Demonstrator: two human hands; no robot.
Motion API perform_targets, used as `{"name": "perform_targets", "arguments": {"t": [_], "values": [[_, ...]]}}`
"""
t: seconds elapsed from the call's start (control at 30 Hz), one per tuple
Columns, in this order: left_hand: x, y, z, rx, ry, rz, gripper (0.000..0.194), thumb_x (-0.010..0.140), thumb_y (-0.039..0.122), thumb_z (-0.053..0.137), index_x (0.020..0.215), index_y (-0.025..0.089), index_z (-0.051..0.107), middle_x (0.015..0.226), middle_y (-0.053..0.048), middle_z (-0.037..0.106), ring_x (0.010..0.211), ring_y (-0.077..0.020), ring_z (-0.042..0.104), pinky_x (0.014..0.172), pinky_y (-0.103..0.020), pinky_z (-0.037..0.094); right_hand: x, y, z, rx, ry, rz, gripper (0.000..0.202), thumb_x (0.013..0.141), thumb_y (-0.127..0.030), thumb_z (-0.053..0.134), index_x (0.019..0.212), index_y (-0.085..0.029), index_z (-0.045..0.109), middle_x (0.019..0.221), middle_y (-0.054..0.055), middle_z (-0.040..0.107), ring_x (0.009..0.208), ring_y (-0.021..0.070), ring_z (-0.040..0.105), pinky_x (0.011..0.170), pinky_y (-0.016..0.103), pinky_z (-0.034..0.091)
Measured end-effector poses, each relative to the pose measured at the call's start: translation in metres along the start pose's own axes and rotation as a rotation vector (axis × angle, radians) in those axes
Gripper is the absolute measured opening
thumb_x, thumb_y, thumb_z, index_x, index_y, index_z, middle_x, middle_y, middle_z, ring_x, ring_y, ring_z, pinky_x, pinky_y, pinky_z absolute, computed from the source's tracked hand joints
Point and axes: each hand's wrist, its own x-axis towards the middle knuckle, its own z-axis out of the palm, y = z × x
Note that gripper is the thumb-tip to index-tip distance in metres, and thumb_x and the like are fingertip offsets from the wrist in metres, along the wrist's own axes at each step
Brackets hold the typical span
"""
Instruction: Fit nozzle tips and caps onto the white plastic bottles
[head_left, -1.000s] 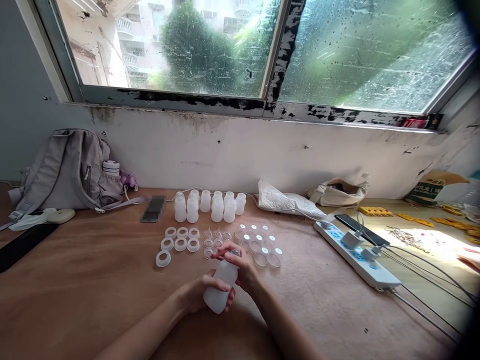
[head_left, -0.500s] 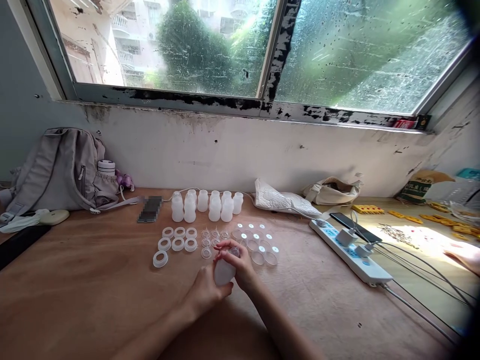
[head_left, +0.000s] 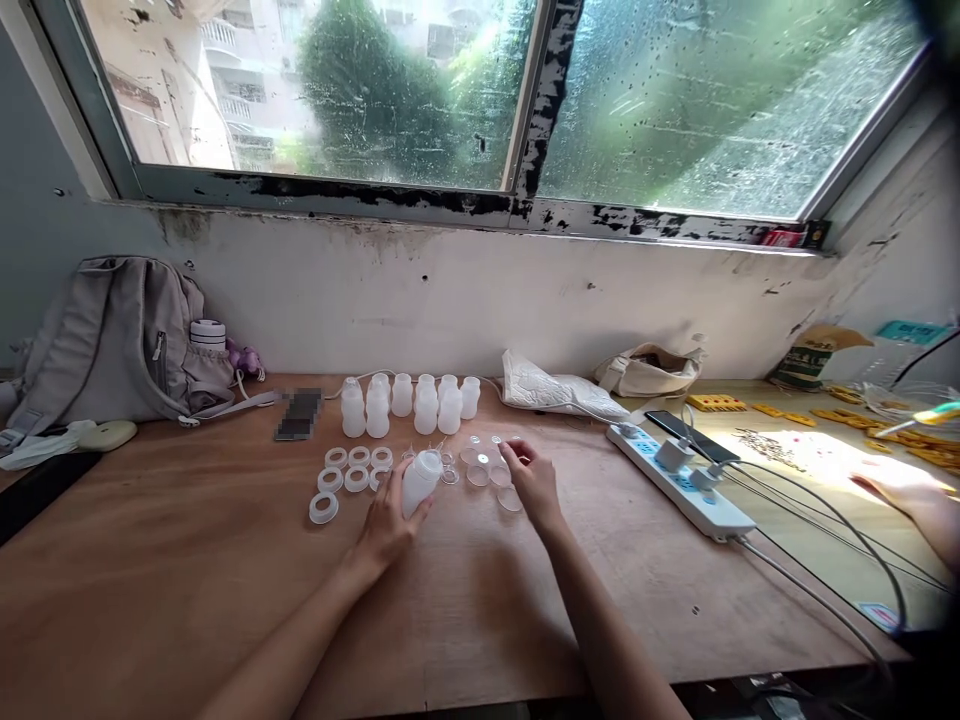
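Observation:
My left hand (head_left: 388, 522) is wrapped round a frosted white baby bottle (head_left: 421, 480), which leans to the right above the table. My right hand (head_left: 534, 485) is over the group of clear round discs (head_left: 477, 476), its thumb and fingertips pinched together at the group's right side. Whatever is between those fingertips is too small to make out. Left of the bottle lie several white screw rings (head_left: 323, 508) in rows. Clear nipple-like pieces (head_left: 449, 470) lie behind and beside the bottle, partly hidden by it. Behind them several similar bottles (head_left: 426, 408) stand upright.
A power strip (head_left: 679, 480) with chargers and cables crosses the right side. Farther back are a phone (head_left: 694, 437), a white padded bag (head_left: 555, 385) and a beige pouch (head_left: 651, 370). A backpack (head_left: 120, 340) sits at left. Another person's hand (head_left: 900, 490) is at far right.
My right hand has left the bottle and moved right to the clear discs. The bottle, still in my left hand, has shifted left. A pointed tool has appeared at far right.

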Motion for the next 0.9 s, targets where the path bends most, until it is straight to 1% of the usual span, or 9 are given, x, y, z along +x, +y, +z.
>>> {"name": "perform_targets", "arguments": {"t": [0.07,0.13,0.23,0.33,0.43,0.53,0.73,0.83,0.9], "values": [[0.003,-0.005,0.000,0.051,0.034,0.025,0.047,0.073,0.032,0.057,0.115,0.019,0.038,0.109,-0.009,0.052,0.102,-0.0234,0.049,0.085,-0.038,0.042,0.000,0.001,-0.013,-0.392,-0.081,0.011,0.023,0.075,-0.038,0.049,0.078,-0.018,0.059,0.064,0.003,0.058,0.062,0.0193,0.055,0.055,0.027,0.034],[0.006,-0.008,-0.001,0.098,0.065,0.048,0.043,0.071,0.035,0.059,0.108,0.018,0.045,0.100,-0.008,0.054,0.095,-0.0233,0.052,0.081,-0.038,0.044,-0.006,0.002,-0.022,-0.646,-0.174,0.022,0.025,0.076,-0.037,0.047,0.088,-0.018,0.057,0.079,0.007,0.061,0.073,0.0231,0.057,0.059,0.029,0.035],[0.010,-0.013,-0.004,0.138,0.082,0.088,0.047,0.069,0.041,0.061,0.107,0.018,0.047,0.097,-0.008,0.055,0.093,-0.0231,0.053,0.080,-0.038,0.044,-0.017,0.005,-0.025,-0.793,-0.271,0.009,0.029,0.078,-0.038,0.045,0.096,-0.016,0.053,0.099,0.012,0.058,0.086,0.0259,0.056,0.064,0.030,0.037],[0.011,-0.017,-0.008,0.138,0.097,0.119,0.056,0.067,0.045,0.062,0.113,0.019,0.043,0.099,-0.006,0.057,0.093,-0.0216,0.053,0.082,-0.036,0.044,-0.022,0.011,-0.022,-0.783,-0.346,-0.045,0.025,0.078,-0.036,0.046,0.093,-0.017,0.053,0.097,0.011,0.057,0.082,0.0231,0.056,0.064,0.030,0.038],[0.012,-0.021,-0.010,0.154,0.119,0.161,0.052,0.069,0.046,0.060,0.110,0.019,0.044,0.101,-0.006,0.058,0.094,-0.0206,0.053,0.083,-0.035,0.043,-0.018,0.014,-0.018,-0.659,-0.425,-0.140,0.016,0.073,-0.032,0.053,0.082,-0.019,0.055,0.085,0.006,0.058,0.073,0.0191,0.056,0.064,0.029,0.040],[0.013,-0.023,-0.014,0.197,0.124,0.215,0.048,0.070,0.047,0.058,0.107,0.019,0.046,0.099,-0.006,0.059,0.093,-0.0209,0.054,0.083,-0.035,0.044,-0.008,0.005,-0.015,-0.421,-0.493,-0.183,0.014,0.069,-0.031,0.058,0.076,-0.019,0.056,0.074,0.003,0.058,0.067,0.0173,0.055,0.061,0.029,0.042],[0.014,-0.020,-0.017,0.250,0.193,0.137,0.041,0.074,0.043,0.056,0.106,0.018,0.047,0.098,-0.007,0.060,0.092,-0.0213,0.056,0.080,-0.034,0.046,0.016,-0.025,-0.002,0.219,-0.299,-0.187,0.028,0.070,-0.036,0.059,0.093,-0.019,0.058,0.084,0.005,0.061,0.071,0.0171,0.057,0.063,0.031,0.046],[0.014,-0.019,-0.017,0.259,0.200,0.132,0.041,0.074,0.042,0.056,0.106,0.019,0.048,0.098,-0.006,0.061,0.091,-0.0208,0.057,0.079,-0.033,0.047,0.015,-0.025,0.016,0.429,-0.268,-0.154,0.032,0.071,-0.036,0.060,0.098,-0.020,0.058,0.086,0.006,0.061,0.075,0.0177,0.057,0.065,0.032,0.047],[0.014,-0.020,-0.016,0.277,0.201,0.139,0.042,0.073,0.043,0.056,0.107,0.020,0.048,0.099,-0.006,0.061,0.091,-0.0212,0.058,0.077,-0.033,0.047,0.010,-0.020,0.029,0.499,-0.294,-0.141,0.031,0.071,-0.035,0.061,0.098,-0.021,0.058,0.092,0.006,0.061,0.081,0.0188,0.057,0.069,0.032,0.047]]}}
